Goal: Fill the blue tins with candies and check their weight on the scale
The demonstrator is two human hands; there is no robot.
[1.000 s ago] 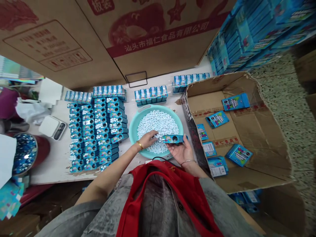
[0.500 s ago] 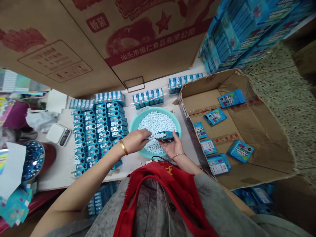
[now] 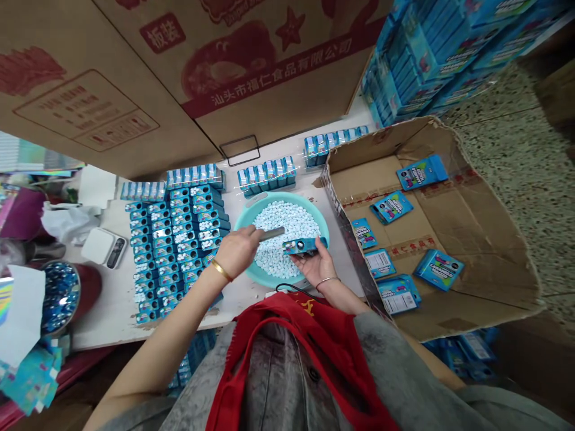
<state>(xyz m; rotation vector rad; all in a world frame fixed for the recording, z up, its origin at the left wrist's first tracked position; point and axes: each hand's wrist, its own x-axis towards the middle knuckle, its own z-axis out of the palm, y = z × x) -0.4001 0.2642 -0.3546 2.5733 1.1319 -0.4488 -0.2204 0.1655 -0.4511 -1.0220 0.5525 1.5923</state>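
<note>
My right hand grips a small blue box with a round hole in its face and holds it over the near edge of a turquoise basin. The basin is filled with small pale blue candies. My left hand, closed, pinches a grey flat piece just left of the box, above the candies. A gold bracelet is on the left wrist and a thin silver one on the right.
Rows of open blue boxes with candies in them cover the white table left of the basin. An open cardboard carton holding several blue packs stands on the right. A small scale and a red bowl are at the left, large cartons behind.
My left hand left the candies, met the box in my right hand, and now draws back holding a grey piece. The box moved slightly left and nearer.
</note>
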